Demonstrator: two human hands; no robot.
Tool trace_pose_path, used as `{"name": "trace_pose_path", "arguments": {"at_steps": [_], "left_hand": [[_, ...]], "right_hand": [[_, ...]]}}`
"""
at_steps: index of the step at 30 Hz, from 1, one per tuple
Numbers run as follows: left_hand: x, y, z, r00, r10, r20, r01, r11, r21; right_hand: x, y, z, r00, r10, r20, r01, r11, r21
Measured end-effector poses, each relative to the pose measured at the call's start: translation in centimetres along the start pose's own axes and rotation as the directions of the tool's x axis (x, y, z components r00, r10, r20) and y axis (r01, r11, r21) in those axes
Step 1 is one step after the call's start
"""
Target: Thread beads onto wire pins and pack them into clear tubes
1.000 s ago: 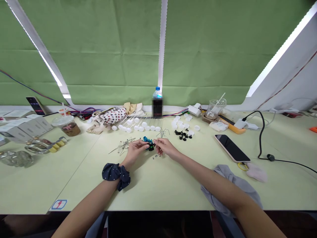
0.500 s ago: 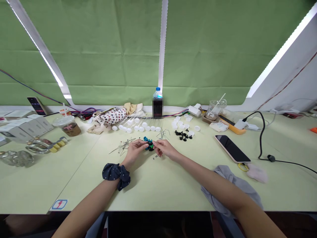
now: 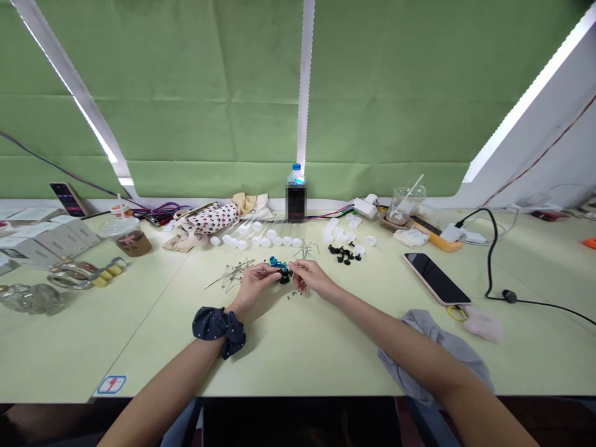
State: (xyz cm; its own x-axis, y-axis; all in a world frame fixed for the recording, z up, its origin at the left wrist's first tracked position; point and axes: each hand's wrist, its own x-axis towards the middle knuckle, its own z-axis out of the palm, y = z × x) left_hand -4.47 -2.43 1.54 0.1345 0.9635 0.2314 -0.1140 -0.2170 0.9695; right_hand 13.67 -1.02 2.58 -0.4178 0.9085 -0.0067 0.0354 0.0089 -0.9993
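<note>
Small part: blue and black piece [image 3: 280,268] at the worktop [image 3: 302,347] centre, between both hands.
Left hand [image 3: 254,282]: fingertips pinched on the piece.
Right hand [image 3: 311,277]: fingertips grasping it from 3 o'clock.
Metal pins [image 3: 231,273]: at 9 o'clock, near.
White caps [image 3: 261,239]: at 12 o'clock.
Phone [image 3: 436,278]: at 3 o'clock, well apart.

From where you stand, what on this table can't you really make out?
All in the head view:
- The small blue and black pieces between the left hand and right hand: too small to identify, partly covered by fingers.
- What each hand pinches: hidden by the fingers.
- The bottle label: blurred out.
- The tiny bits beside the right hand: too small.
- Both elbows: cut off by the bottom edge.
</note>
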Motion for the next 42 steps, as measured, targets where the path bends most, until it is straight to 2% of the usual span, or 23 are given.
{"name": "trace_pose_path", "arguments": {"at_steps": [9,14,21,36,42], "left_hand": [[0.07,0.29,-0.05,0.999,0.013,-0.036,-0.013,1.000,0.014],[0.17,0.27,-0.30,0.999,0.017,-0.043,-0.016,1.000,0.026],[-0.01,0.31,0.00,1.000,0.000,-0.019,0.000,1.000,0.012],[0.16,0.41,-0.29,0.999,0.023,-0.036,-0.023,1.000,0.007],[0.08,0.31,-0.21,0.999,0.012,-0.033,-0.012,1.000,0.001]], "right_hand": [[-0.15,-0.06,0.26,0.998,0.050,0.038,-0.050,0.999,-0.014],[-0.55,-0.37,0.40,0.997,0.024,0.067,-0.023,1.000,-0.019],[-0.33,-0.43,0.28,1.000,0.007,0.008,-0.007,1.000,-0.014],[-0.61,-0.67,0.42,0.998,0.015,0.066,-0.015,1.000,-0.009],[-0.29,-0.29,0.20,0.999,0.013,0.032,-0.013,1.000,-0.013]]}}
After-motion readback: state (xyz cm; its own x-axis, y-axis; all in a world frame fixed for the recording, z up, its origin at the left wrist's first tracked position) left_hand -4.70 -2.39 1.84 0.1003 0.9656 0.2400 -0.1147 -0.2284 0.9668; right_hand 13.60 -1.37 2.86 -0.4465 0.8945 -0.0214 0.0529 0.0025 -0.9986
